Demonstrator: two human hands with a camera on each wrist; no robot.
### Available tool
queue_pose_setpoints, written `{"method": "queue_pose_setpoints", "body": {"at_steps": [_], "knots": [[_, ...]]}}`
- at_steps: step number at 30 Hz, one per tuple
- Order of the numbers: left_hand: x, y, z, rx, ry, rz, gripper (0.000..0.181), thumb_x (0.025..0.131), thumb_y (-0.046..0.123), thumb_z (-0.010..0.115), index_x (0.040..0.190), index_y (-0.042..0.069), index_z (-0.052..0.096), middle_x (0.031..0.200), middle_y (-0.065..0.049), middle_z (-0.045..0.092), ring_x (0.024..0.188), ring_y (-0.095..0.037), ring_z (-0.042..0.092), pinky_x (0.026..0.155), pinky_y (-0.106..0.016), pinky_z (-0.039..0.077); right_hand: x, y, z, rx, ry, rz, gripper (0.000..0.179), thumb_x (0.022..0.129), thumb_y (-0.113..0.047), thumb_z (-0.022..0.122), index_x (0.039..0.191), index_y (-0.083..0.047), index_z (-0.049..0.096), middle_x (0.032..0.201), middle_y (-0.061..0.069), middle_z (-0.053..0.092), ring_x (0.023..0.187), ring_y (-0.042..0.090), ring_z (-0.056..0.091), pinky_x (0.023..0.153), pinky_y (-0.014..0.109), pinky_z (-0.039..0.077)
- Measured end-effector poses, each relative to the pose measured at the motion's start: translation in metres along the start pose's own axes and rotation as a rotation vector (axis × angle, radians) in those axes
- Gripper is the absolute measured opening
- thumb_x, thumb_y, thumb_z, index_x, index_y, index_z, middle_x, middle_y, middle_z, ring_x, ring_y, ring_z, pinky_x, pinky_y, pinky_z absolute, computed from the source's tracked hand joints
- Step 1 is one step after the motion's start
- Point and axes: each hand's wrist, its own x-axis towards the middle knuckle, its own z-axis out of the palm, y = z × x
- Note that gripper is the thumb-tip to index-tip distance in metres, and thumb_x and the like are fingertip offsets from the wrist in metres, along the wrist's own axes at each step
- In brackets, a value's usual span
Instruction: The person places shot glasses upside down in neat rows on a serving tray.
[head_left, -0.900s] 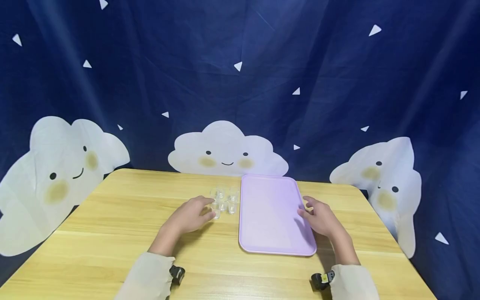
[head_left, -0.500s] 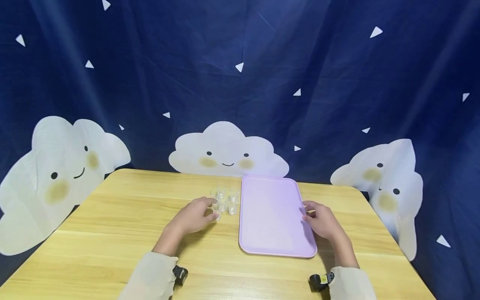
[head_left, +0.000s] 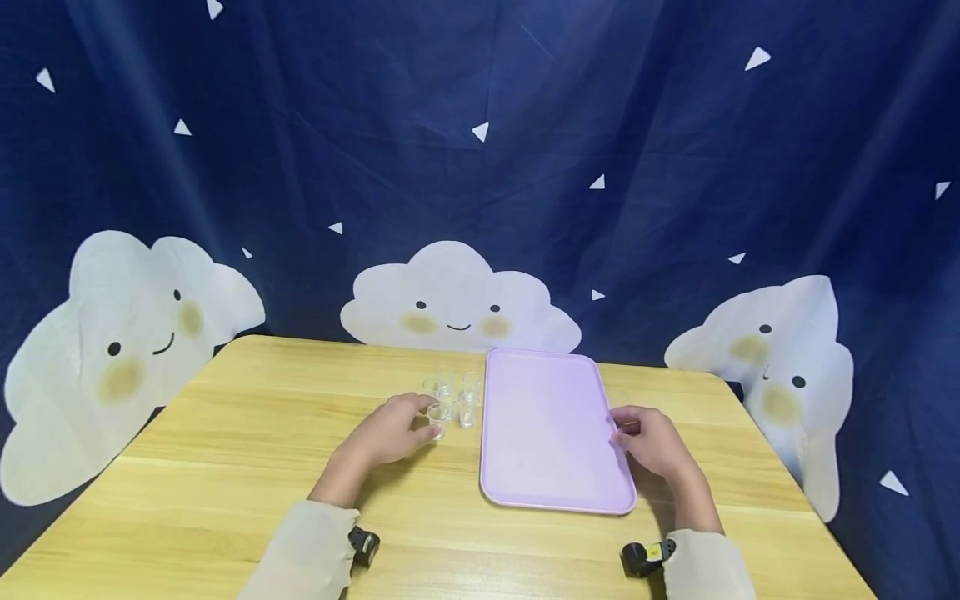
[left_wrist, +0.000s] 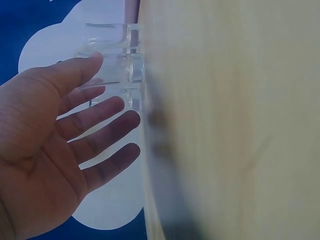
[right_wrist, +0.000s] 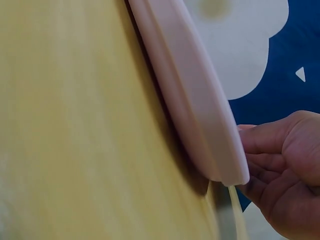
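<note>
In the head view a small group of clear shot glasses (head_left: pixel 467 414) stands left of a lilac tray (head_left: pixel 555 433). My left hand (head_left: pixel 390 429) has thumb and index finger at opposite sides of the nearest shot glass (left_wrist: pixel 116 69), pinching it. Its other fingers (left_wrist: pixel 112 127) are spread and touch nothing. On the other side, my right hand (head_left: pixel 651 443) grips the tray's right edge. The right wrist view has its thumb (right_wrist: pixel 265 136) at the pink-looking rim (right_wrist: pixel 210 115), with the curled fingers partly hidden behind that rim.
The wooden table (head_left: pixel 225 467) carries the tray and glasses. A dark blue curtain (head_left: pixel 420 125) with smiling white clouds hangs behind its far edge. Small black cameras sit at both sleeve cuffs, such as the left wrist camera (head_left: pixel 365 546).
My right hand has moved from over the tray's right side outward to its edge and closed on it. The left hand stays around the near glass. The view has shifted slightly.
</note>
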Motion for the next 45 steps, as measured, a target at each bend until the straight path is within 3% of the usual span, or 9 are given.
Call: {"method": "queue_pose_setpoints", "body": {"at_steps": [7,14,22,30,37,45], "knots": [[0.001,-0.001,0.001,-0.060,-0.004,0.019,0.037,0.095,0.017,0.072,0.127,0.000,0.066,0.120,-0.013,0.070,0.106,-0.028,0.069,0.098,-0.047,0.054,-0.002,0.003,-0.003,0.037,0.008,-0.023,0.032,0.091,0.002,0.070,0.122,0.007,0.068,0.106,0.016,0.073,0.095,0.026,0.067,0.080,0.038,0.058],[0.002,-0.001,0.001,-0.091,-0.012,0.030,0.026,0.095,0.016,0.072,0.118,0.002,0.069,0.114,-0.011,0.072,0.100,-0.024,0.069,0.091,-0.044,0.057,-0.004,0.012,-0.003,0.084,0.013,-0.030,0.031,0.090,0.001,0.072,0.121,0.007,0.069,0.104,0.014,0.074,0.096,0.026,0.069,0.078,0.030,0.055],[0.004,-0.004,0.001,-0.237,-0.040,0.005,0.018,0.095,0.013,0.072,0.111,0.005,0.068,0.110,-0.010,0.071,0.094,-0.021,0.069,0.073,-0.033,0.057,-0.005,0.017,-0.005,0.151,0.007,0.032,0.033,0.091,-0.005,0.074,0.124,0.003,0.070,0.111,0.014,0.074,0.096,0.022,0.064,0.078,0.027,0.051],[0.000,-0.011,0.002,-0.279,-0.042,-0.019,0.017,0.095,0.018,0.074,0.105,0.008,0.065,0.105,-0.006,0.067,0.092,-0.019,0.067,0.071,-0.032,0.055,-0.003,0.018,0.000,0.204,-0.002,0.077,0.035,0.093,-0.008,0.074,0.126,0.001,0.070,0.115,0.014,0.074,0.098,0.021,0.064,0.081,0.027,0.051],[-0.002,-0.011,0.002,-0.299,-0.040,-0.052,0.022,0.095,0.021,0.074,0.109,0.007,0.064,0.105,-0.005,0.065,0.090,-0.017,0.065,0.072,-0.033,0.055,-0.003,0.018,0.003,0.208,0.011,0.067,0.034,0.093,-0.008,0.074,0.126,0.001,0.070,0.116,0.014,0.074,0.099,0.021,0.065,0.081,0.026,0.051],[-0.003,-0.008,-0.003,-0.287,-0.029,-0.034,0.022,0.094,0.025,0.074,0.107,0.010,0.064,0.102,-0.003,0.067,0.087,-0.016,0.064,0.075,-0.035,0.054,-0.004,0.018,0.000,0.220,0.012,0.059,0.034,0.094,-0.007,0.073,0.126,0.002,0.070,0.116,0.015,0.074,0.100,0.021,0.065,0.081,0.025,0.051]]}}
